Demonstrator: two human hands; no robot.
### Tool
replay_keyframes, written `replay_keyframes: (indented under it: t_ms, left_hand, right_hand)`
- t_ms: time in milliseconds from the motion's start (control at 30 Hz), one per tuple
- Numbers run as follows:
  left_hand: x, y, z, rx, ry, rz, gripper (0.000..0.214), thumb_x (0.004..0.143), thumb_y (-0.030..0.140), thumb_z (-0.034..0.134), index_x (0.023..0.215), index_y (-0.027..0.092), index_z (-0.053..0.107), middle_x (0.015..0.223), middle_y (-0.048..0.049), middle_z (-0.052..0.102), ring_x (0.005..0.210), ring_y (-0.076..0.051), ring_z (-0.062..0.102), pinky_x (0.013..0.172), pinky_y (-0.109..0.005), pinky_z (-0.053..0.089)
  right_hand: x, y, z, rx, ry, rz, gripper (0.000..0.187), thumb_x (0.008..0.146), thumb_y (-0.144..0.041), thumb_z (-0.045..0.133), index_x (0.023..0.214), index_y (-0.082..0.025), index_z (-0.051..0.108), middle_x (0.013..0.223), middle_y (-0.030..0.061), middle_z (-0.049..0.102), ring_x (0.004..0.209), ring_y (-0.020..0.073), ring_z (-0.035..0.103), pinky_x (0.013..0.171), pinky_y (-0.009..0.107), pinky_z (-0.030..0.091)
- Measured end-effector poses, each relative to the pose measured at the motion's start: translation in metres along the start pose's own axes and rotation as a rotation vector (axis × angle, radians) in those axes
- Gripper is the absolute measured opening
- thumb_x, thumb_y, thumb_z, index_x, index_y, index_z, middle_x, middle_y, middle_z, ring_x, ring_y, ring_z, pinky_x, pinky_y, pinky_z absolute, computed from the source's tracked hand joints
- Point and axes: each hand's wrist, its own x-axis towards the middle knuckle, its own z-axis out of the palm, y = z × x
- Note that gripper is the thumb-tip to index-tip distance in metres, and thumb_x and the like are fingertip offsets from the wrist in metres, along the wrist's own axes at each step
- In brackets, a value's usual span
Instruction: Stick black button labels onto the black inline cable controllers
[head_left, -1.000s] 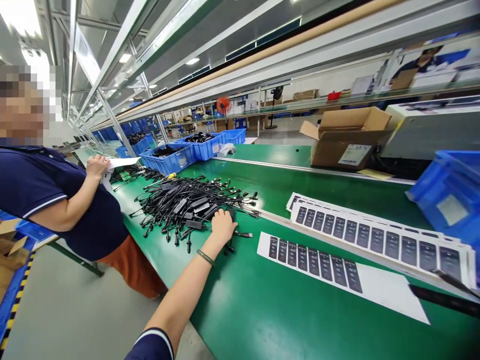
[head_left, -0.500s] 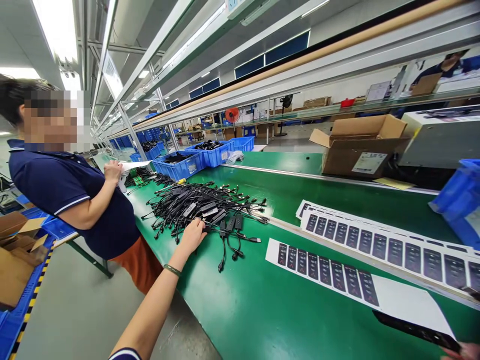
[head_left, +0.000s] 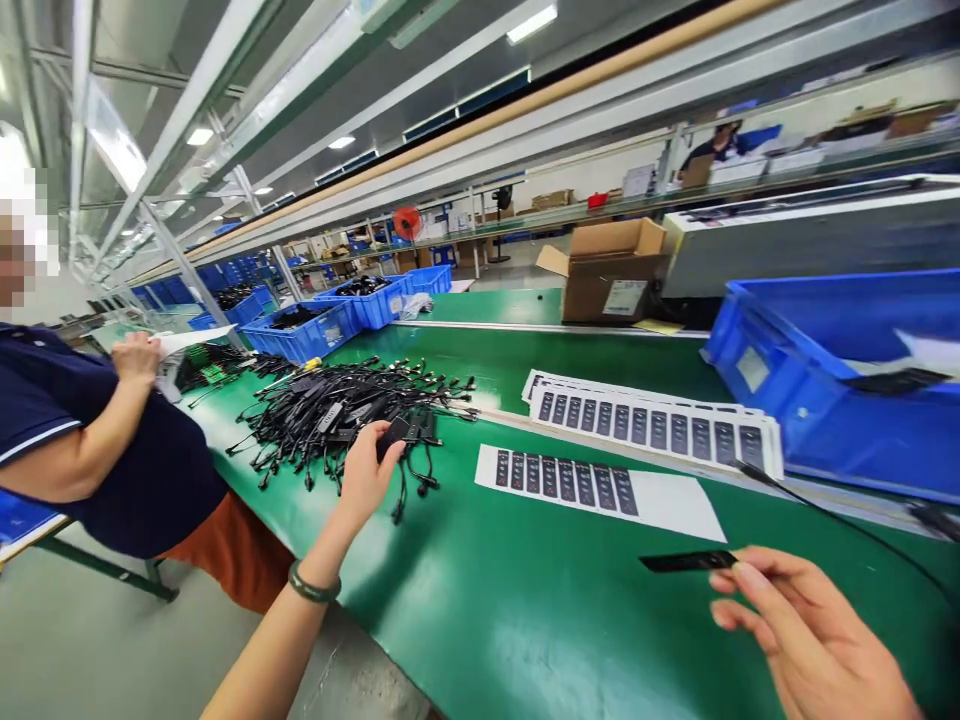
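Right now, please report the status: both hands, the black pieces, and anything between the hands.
Left hand at black module by cable pile, grip unclear. Right hand pinching black strip. Label sheet on table, between hands.

The left hand (head_left: 364, 470) reaches well ahead and left of the right hand (head_left: 814, 630), its fingers bent forward and its thumb set against them, with the bare left forearm (head_left: 259, 655) slanting back behind it. The right hand pinches thumb against forefinger, palm turned inward, other fingers curled loosely below.
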Motion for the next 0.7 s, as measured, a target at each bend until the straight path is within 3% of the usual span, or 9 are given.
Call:
replay_keyframes:
  t_ms: [67, 133, 200, 267, 433, 567, 700]
  left_hand:
    - [-0.029, 0.03, 0.022, -0.165, -0.099, -0.046, 0.042, 0.097, 0.048, 0.037, 0.118, 0.016, 0.053, 0.081, -0.0039, 0.059, 0.066, -0.014, 0.057, 0.055, -0.025, 0.044]
    - [-0.063, 0.058, 0.045, -0.36, -0.223, -0.115, 0.048, 0.096, 0.053, 0.033, 0.115, 0.015, 0.056, 0.08, -0.0035, 0.058, 0.057, -0.01, 0.052, 0.047, -0.021, 0.038]
    - [-0.098, 0.082, 0.066, -0.974, -0.406, -0.401, 0.048, 0.084, 0.049, 0.06, 0.118, 0.015, 0.056, 0.087, -0.0046, 0.059, 0.065, -0.01, 0.055, 0.052, -0.02, 0.04]
    - [-0.127, 0.1, 0.081, -1.276, -0.544, -0.59, 0.057, 0.072, 0.04, 0.076, 0.12, 0.016, 0.056, 0.091, -0.0053, 0.062, 0.068, -0.01, 0.059, 0.056, -0.021, 0.043]
    - [-0.164, 0.116, 0.103, -1.323, -0.734, -0.691, 0.055, 0.072, 0.038, 0.079, 0.119, 0.016, 0.057, 0.104, -0.0108, 0.067, 0.07, -0.014, 0.068, 0.061, -0.024, 0.052]
    - [-0.171, 0.113, 0.107, -1.337, -0.806, -0.679, 0.056, 0.071, 0.029, 0.081, 0.12, 0.016, 0.058, 0.103, -0.0111, 0.069, 0.074, -0.016, 0.07, 0.064, -0.026, 0.055]
    - [-0.173, 0.106, 0.107, -1.327, -0.86, -0.654, 0.066, 0.073, 0.024, 0.08, 0.131, 0.02, 0.05, 0.108, -0.0127, 0.068, 0.081, -0.02, 0.072, 0.069, -0.029, 0.057]
  right_hand:
    - [-0.003, -0.012, 0.005, 0.035, 0.053, 0.057, 0.026, 0.081, -0.052, 0.065, 0.091, -0.03, 0.058, 0.083, 0.0039, 0.058, 0.062, 0.0194, 0.058, 0.054, 0.035, 0.052]
    - [-0.008, -0.02, 0.009, 0.075, 0.045, 0.059, 0.029, 0.08, -0.053, 0.067, 0.092, -0.028, 0.059, 0.086, 0.0033, 0.058, 0.066, 0.0182, 0.059, 0.057, 0.033, 0.053]
    - [-0.013, -0.026, 0.012, 0.116, 0.002, 0.043, 0.026, 0.083, -0.05, 0.065, 0.094, -0.027, 0.06, 0.088, 0.0031, 0.057, 0.068, 0.0171, 0.058, 0.057, 0.031, 0.052]
    - [-0.018, -0.03, 0.015, 0.159, -0.054, 0.042, 0.022, 0.086, -0.047, 0.062, 0.094, -0.027, 0.06, 0.086, 0.0025, 0.056, 0.067, 0.0161, 0.057, 0.056, 0.029, 0.051]
    - [-0.03, -0.039, 0.025, 0.188, -0.198, 0.09, 0.017, 0.088, -0.042, 0.062, 0.091, -0.026, 0.06, 0.079, 0.0001, 0.053, 0.061, 0.0135, 0.054, 0.052, 0.026, 0.048]
    - [-0.035, -0.041, 0.027, 0.23, -0.26, 0.105, 0.016, 0.088, -0.04, 0.062, 0.087, -0.024, 0.059, 0.087, 0.0016, 0.052, 0.063, 0.0131, 0.054, 0.053, 0.026, 0.047]
    - [-0.036, -0.042, 0.024, 0.229, -0.238, 0.139, 0.017, 0.087, -0.04, 0.064, 0.087, -0.024, 0.058, 0.083, 0.0013, 0.053, 0.061, 0.0131, 0.054, 0.052, 0.026, 0.048]
